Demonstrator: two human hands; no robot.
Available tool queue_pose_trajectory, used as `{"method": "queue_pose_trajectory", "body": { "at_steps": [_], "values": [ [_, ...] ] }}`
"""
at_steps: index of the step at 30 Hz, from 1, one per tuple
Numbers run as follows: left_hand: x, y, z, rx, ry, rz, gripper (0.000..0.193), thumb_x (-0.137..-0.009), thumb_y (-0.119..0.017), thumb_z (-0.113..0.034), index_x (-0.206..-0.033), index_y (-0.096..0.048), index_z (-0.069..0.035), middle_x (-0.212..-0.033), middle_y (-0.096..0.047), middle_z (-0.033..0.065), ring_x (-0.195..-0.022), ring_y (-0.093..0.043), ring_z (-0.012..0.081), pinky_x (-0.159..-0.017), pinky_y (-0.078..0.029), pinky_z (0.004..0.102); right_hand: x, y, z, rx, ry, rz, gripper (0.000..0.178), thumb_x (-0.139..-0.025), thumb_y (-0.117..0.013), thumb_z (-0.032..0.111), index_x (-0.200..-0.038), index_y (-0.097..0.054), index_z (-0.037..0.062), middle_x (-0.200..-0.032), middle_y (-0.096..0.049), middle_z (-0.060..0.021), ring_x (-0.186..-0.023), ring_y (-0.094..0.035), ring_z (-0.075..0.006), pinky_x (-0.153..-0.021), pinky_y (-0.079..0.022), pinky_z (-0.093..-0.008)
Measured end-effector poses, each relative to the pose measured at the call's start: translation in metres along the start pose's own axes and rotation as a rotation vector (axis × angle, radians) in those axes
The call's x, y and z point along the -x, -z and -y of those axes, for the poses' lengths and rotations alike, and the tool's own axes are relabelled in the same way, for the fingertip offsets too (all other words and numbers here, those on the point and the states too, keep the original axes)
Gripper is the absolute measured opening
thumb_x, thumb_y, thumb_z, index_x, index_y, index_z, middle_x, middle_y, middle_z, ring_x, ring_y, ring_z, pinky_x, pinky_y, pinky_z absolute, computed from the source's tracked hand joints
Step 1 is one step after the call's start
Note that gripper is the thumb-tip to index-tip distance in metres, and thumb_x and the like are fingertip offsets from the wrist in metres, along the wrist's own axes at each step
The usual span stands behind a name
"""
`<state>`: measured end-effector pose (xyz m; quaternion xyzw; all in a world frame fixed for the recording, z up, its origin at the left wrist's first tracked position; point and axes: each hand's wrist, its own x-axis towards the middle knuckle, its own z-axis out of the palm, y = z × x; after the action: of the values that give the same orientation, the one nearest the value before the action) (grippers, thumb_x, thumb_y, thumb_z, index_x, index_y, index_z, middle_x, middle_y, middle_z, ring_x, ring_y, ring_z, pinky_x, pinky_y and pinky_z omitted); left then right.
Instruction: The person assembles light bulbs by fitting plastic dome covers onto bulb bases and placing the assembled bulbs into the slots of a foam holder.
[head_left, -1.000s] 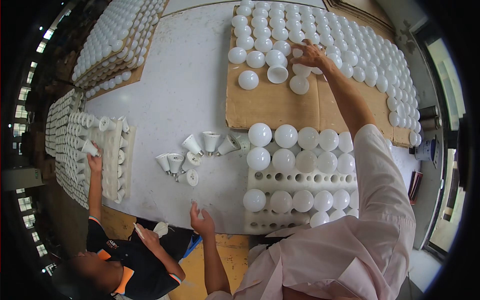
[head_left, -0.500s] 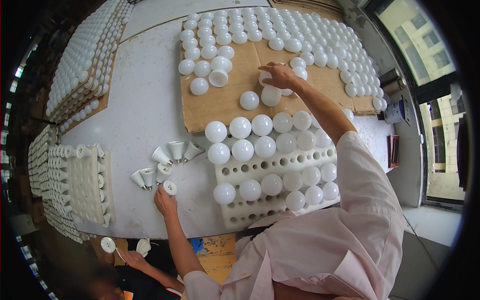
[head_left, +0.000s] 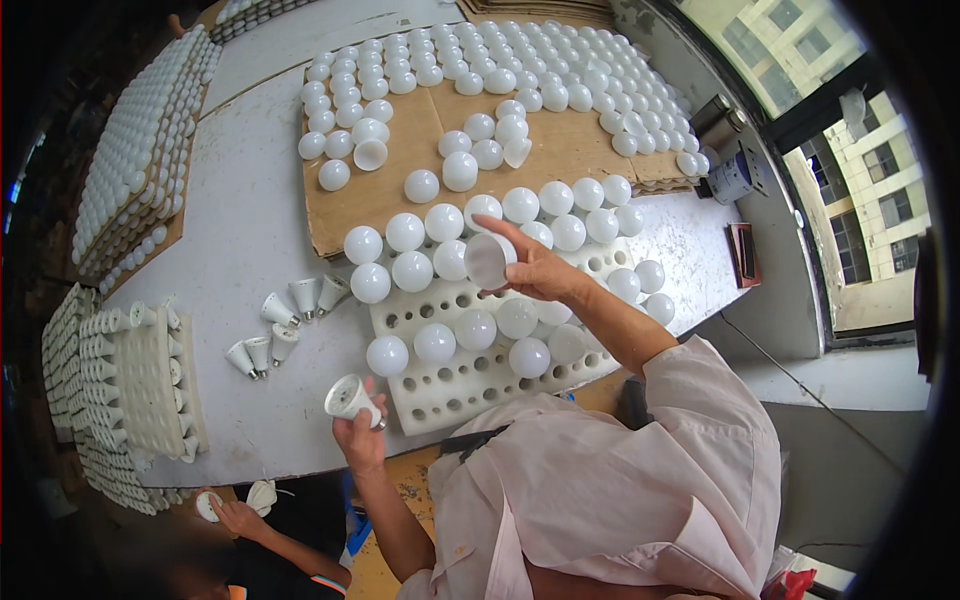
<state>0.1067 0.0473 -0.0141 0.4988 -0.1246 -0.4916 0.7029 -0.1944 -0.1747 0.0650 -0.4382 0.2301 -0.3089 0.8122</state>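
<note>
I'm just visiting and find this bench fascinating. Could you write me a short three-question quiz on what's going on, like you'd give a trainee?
1. What is the right hand holding?
A) a spoon
B) a white dome
C) a piece of rope

2. True or false: the white tray is completely covered with domes.

3. Besides the bulb base in the left hand, how many bulb bases sit in the small loose group on the table, just left of the tray?

Key:
1. B
2. False; parts of the tray are bare.
3. Six
</note>
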Motion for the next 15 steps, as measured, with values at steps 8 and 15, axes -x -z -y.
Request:
{"method": "queue_pose_trajectory", "body": {
  "at_steps": [8,15],
  "values": [
    [0.044,-0.088,-0.006,-0.167,0.249,0.670,0.042,-0.074,-0.067,-0.013,-0.107,-0.058,0.012,-0.083,-0.068,0.0152,-0.054,-0.053,0.0098,-0.052,-0.045,0.0240,0.053,-0.060,-0.044,-0.029,-0.054,0.122,0.087,-0.070,-0.083,0.029,-0.139,-0.032,0.0120,-0.126,-0.052,-0.0133,-0.105,-0.059,-0.0216,-0.074,-0.058,-0.0333],
    [0.061,-0.080,0.001,-0.042,0.263,0.720,0.055,-0.076,-0.077,-0.023,-0.112,-0.052,0.011,-0.099,-0.066,0.0279,-0.057,-0.060,0.0128,-0.041,-0.039,0.0196,0.069,-0.066,-0.062,0.082,-0.001,0.124,0.078,-0.069,-0.082,0.025,-0.133,-0.040,0.0104,-0.117,-0.058,-0.0093,-0.102,-0.059,-0.0187,-0.073,-0.058,-0.0325]
  ]
}}
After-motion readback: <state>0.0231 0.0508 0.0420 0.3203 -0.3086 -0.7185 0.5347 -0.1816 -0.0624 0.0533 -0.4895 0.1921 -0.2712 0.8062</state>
